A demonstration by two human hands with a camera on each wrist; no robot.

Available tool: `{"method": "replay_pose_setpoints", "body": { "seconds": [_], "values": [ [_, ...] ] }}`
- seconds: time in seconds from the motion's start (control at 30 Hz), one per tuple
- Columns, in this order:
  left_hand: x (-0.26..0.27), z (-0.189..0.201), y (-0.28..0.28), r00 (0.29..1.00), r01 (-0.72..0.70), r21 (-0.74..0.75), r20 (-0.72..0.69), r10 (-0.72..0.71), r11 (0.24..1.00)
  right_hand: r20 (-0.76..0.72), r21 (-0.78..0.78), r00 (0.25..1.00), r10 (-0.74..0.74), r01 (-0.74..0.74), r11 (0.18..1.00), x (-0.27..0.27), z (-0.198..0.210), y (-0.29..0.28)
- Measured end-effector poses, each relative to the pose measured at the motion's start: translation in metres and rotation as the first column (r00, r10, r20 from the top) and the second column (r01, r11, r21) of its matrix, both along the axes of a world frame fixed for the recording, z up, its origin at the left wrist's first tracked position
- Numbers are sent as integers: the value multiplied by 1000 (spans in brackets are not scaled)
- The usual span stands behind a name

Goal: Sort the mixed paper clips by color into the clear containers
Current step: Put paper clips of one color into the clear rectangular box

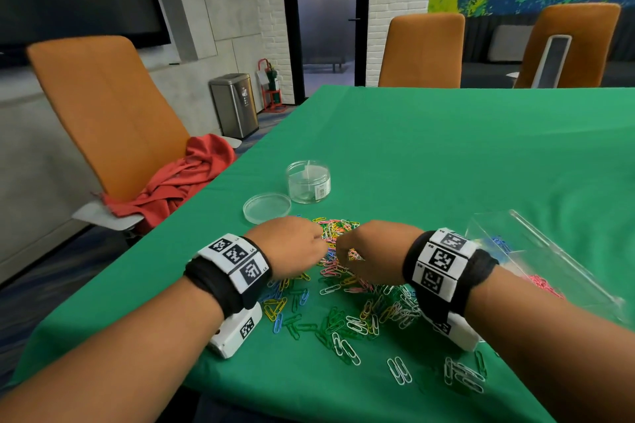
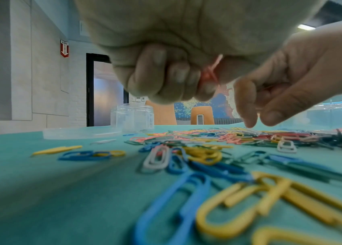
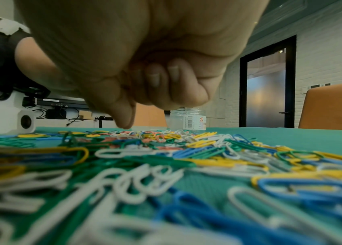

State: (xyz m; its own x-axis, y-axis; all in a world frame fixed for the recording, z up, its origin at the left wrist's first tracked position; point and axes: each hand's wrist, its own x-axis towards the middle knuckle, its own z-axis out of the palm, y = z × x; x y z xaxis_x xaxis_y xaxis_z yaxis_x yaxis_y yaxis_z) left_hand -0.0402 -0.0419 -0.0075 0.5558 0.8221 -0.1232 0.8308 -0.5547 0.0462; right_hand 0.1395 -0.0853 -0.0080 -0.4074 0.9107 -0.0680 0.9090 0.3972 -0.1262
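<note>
A heap of mixed paper clips [image 1: 343,271] in blue, yellow, green, white and pink lies on the green cloth. My left hand [image 1: 309,247] hovers over its left side with the fingers curled into the palm, gripping pink paper clips [image 2: 209,74]. My right hand [image 1: 347,251] is close beside it, its thumb and forefinger [image 3: 123,121] pointing down and almost touching the heap. The other fingers are curled in, and thin pink wire shows inside the right hand [image 2: 253,119]. A clear round jar [image 1: 308,182] stands behind the heap, and its lid [image 1: 266,208] lies to its left.
A clear rectangular container [image 1: 536,261] lies right of my right wrist, with blue clips [image 1: 500,244] and pink clips [image 1: 546,285] in it. Loose white clips [image 1: 460,374] are scattered near the table's front edge. An orange chair with a red cloth [image 1: 178,182] stands at the left.
</note>
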Motion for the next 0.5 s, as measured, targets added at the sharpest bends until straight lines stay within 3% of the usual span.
{"method": "replay_pose_setpoints", "body": {
  "seconds": [0.13, 0.33, 0.5],
  "values": [
    [3, 3, 1, 999, -1, 48, 42, -1, 999, -11, -47, 999, 51, -51, 998, -1, 2, -2],
    [1, -7, 3, 991, 34, -118, 131, -19, 992, 22, -40, 999, 23, -23, 999, -1, -1, 1],
    [1, -6, 1, 996, 86, -86, 35, -83, 993, 2, -65, 1000, 21, -21, 998, 7, -4, 0]
  ]
}}
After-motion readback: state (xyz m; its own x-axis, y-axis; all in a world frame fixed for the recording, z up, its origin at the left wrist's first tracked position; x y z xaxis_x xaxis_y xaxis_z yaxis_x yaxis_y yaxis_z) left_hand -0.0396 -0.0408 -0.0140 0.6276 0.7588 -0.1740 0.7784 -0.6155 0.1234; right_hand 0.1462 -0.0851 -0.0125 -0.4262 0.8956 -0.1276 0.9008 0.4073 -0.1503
